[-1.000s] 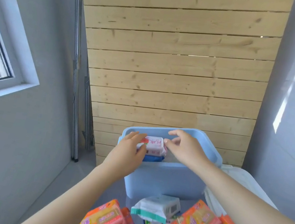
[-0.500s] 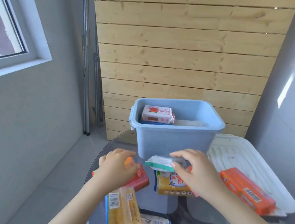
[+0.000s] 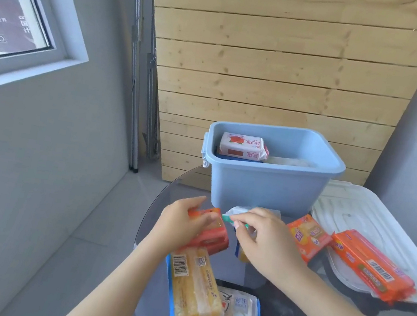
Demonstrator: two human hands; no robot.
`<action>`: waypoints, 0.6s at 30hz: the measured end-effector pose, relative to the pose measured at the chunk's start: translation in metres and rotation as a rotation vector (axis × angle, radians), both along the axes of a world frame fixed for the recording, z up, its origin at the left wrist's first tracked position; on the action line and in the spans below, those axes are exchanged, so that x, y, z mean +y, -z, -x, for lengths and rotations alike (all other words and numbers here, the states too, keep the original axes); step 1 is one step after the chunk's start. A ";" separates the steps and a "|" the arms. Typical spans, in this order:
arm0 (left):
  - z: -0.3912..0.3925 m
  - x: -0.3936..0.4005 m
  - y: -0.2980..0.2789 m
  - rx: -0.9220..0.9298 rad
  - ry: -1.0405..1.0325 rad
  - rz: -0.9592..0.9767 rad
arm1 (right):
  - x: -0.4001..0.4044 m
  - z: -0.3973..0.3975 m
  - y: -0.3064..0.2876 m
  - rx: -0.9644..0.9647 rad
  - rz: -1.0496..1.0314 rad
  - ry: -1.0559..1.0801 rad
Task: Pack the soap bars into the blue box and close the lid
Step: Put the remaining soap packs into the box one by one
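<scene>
blue box stands open on the glass table, lid beside it; mid-packing, my left hand clamps an orange soap pack, my right hand pinches a white-teal bar. next, i judge, both lift into the box.

The blue box is seen open at frame centre, a pink-white soap bar laid inside. Orange and yellow soap bars are scattered below it; the white lid is laid flat at right.

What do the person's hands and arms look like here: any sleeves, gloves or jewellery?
Both forearms are bare up to the frame edge, with no sleeves visible. The left hand and right hand wear no gloves; no rings, watch or bracelets show.
</scene>
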State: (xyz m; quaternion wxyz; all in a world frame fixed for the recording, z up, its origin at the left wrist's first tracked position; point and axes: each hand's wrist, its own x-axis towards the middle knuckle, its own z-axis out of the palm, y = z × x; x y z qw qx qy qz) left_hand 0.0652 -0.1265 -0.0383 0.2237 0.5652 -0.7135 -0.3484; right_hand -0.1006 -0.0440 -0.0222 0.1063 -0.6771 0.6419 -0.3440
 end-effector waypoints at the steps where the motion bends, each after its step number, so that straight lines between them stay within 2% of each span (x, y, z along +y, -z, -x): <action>1: -0.003 -0.001 0.000 0.007 -0.035 0.004 | -0.001 -0.003 0.001 -0.008 -0.060 -0.009; 4: -0.022 0.001 0.003 -0.191 -0.142 -0.031 | -0.006 -0.011 0.003 0.029 -0.383 -0.025; 6: -0.038 0.005 0.005 -0.331 -0.177 -0.116 | -0.013 -0.016 0.005 0.040 -0.505 -0.015; 7: -0.043 0.007 0.006 -0.341 -0.174 -0.176 | -0.016 -0.018 0.006 0.020 -0.534 -0.014; 10: -0.049 0.013 0.005 -0.148 -0.123 -0.401 | -0.025 -0.026 0.010 -0.054 -0.617 -0.001; 11: -0.048 0.013 0.006 -0.082 -0.130 -0.422 | -0.027 -0.028 0.011 -0.078 -0.641 0.009; 18: -0.052 0.002 0.012 0.101 -0.306 -0.263 | -0.039 -0.046 0.017 -0.326 -0.641 -0.036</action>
